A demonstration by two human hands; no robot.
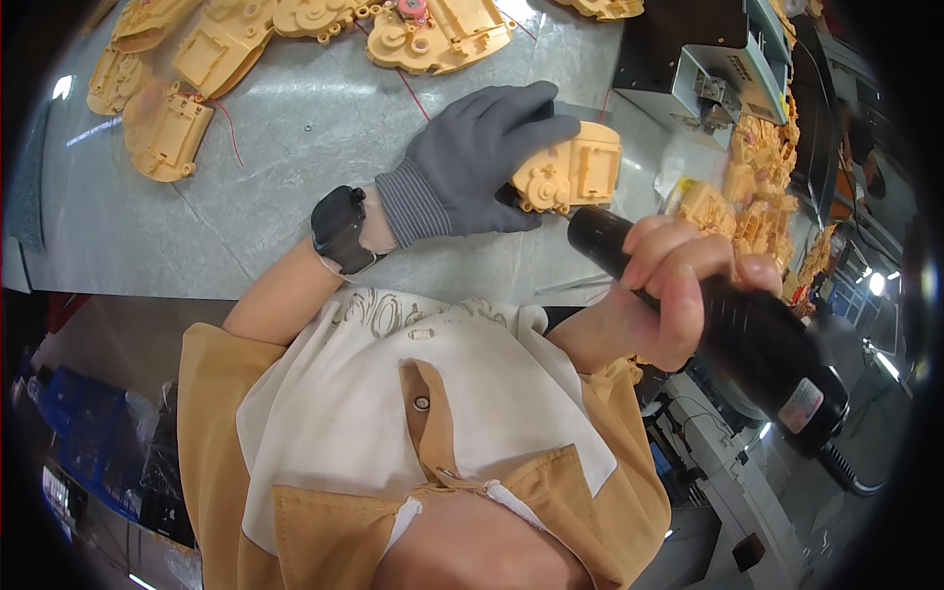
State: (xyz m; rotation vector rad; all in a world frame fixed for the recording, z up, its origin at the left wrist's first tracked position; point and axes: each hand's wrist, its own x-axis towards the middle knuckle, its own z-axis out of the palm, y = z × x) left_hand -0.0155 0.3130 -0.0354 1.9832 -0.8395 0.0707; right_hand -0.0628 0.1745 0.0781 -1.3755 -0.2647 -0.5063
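Note:
My left hand (pixel 482 157), in a grey glove with a striped cuff, grips a yellow-orange plastic housing (pixel 580 169) from its left side, just above the grey tabletop. The housing has round gear shapes and a rectangular compartment facing up. My right hand (pixel 678 280), bare, is wrapped round a black electric screwdriver (pixel 762 344). The driver's dark nose end (pixel 598 232) points up and left, close to the housing's lower edge. Its bit cannot be made out, so contact with the housing is unclear.
Several similar yellow housings (pixel 221 49) lie along the far left, some with thin red wires. One housing (pixel 167 133) sits nearer. A black and silver screw feeder box (pixel 708 69) stands at the far right, beside a pile of yellow parts (pixel 752 206). Metal tweezers (pixel 580 285) lie near the front edge.

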